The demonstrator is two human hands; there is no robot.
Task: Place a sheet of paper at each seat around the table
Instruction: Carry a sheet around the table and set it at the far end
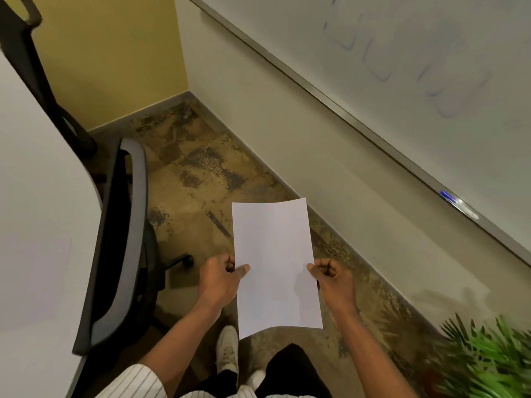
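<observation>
A blank white sheet of paper point(275, 268) is held in front of me, above the floor, long side pointing away. My left hand point(221, 278) pinches its left edge with thumb on top. My right hand point(333, 278) grips the right edge the same way. The white table point(37, 214) fills the left side of the view. A faint pale sheet point(40, 282) seems to lie on it near the closest chair, though blur makes this unsure. A black and grey office chair point(120, 245) stands pushed against the table's edge, to the left of my hands.
A second dark chair point(43, 81) stands at the far left by the yellow wall. A whiteboard with a marker point(449, 196) on its ledge runs along the right wall. A green plant point(485, 357) is at the lower right. Patterned carpet forms a narrow aisle ahead.
</observation>
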